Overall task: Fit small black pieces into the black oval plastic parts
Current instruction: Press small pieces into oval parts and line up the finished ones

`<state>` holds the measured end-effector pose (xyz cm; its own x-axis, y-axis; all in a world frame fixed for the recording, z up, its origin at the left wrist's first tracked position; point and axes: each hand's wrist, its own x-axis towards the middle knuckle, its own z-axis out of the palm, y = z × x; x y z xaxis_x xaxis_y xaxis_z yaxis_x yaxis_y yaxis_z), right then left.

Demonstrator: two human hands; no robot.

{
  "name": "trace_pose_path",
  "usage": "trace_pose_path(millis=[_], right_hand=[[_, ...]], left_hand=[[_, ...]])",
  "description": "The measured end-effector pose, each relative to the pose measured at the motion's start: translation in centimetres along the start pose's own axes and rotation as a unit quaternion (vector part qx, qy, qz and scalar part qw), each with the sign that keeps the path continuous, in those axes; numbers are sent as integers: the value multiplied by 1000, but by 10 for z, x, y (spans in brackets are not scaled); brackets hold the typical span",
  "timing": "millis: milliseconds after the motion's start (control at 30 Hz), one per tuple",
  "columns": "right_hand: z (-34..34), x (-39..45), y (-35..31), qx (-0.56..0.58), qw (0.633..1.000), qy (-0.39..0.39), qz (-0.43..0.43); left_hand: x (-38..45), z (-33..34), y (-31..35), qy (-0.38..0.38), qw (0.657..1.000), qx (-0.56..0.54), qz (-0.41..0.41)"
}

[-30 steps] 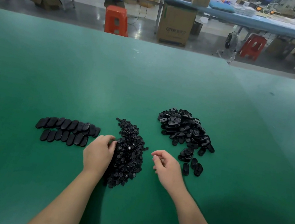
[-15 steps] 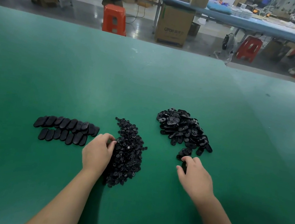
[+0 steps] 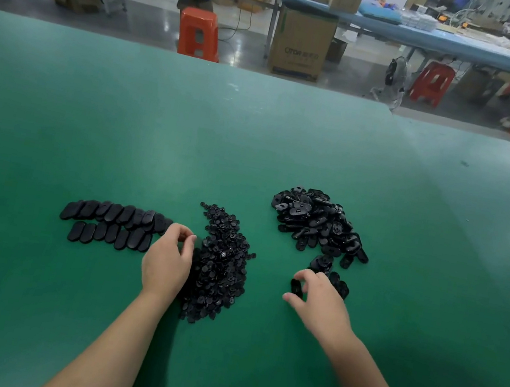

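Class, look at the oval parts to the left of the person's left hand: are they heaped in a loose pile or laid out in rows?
Laid out in rows. The oval parts lie overlapping in two neat lines on the green table.

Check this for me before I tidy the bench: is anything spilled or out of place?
Nothing stands out. The finished ovals lie in two neat rows, the small pieces and loose oval parts sit in separate piles. The right hand pinches one oval part; the left hand rests at the small pieces.
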<state>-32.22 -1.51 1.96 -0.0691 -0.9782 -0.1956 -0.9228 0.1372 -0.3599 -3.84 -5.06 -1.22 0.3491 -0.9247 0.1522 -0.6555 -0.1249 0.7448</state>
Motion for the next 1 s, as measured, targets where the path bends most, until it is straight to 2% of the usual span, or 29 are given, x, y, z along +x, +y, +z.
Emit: trace_pose_path(millis=[200, 300, 367, 467, 533, 633, 733, 900, 1000], right_hand=[[-8, 8, 1, 28, 999, -19, 7], [-7, 11, -4, 167, 985, -1, 32], [-4, 14, -8, 291, 956, 1, 49], [3, 15, -17, 447, 891, -6, 80], [9, 15, -25, 510, 854, 2, 100], [19, 14, -36, 550, 828, 29, 108], [27, 15, -43, 547, 833, 44, 74], [41, 11, -43, 417, 903, 104, 3], [46, 8, -43, 405, 907, 117, -11]], left_hand=[[0, -1, 1, -4, 1000, 4, 5], [1, 1, -1, -8, 1000, 15, 13], [1, 1, -2, -7, 1000, 21, 18], [2, 3, -3, -5, 999, 36, 22], [2, 4, -3, -5, 999, 45, 23], [2, 4, -3, -7, 999, 48, 22], [2, 3, -2, -15, 998, 53, 16], [2, 1, -1, -22, 999, 46, 3], [3, 1, -1, -19, 999, 36, 3]])
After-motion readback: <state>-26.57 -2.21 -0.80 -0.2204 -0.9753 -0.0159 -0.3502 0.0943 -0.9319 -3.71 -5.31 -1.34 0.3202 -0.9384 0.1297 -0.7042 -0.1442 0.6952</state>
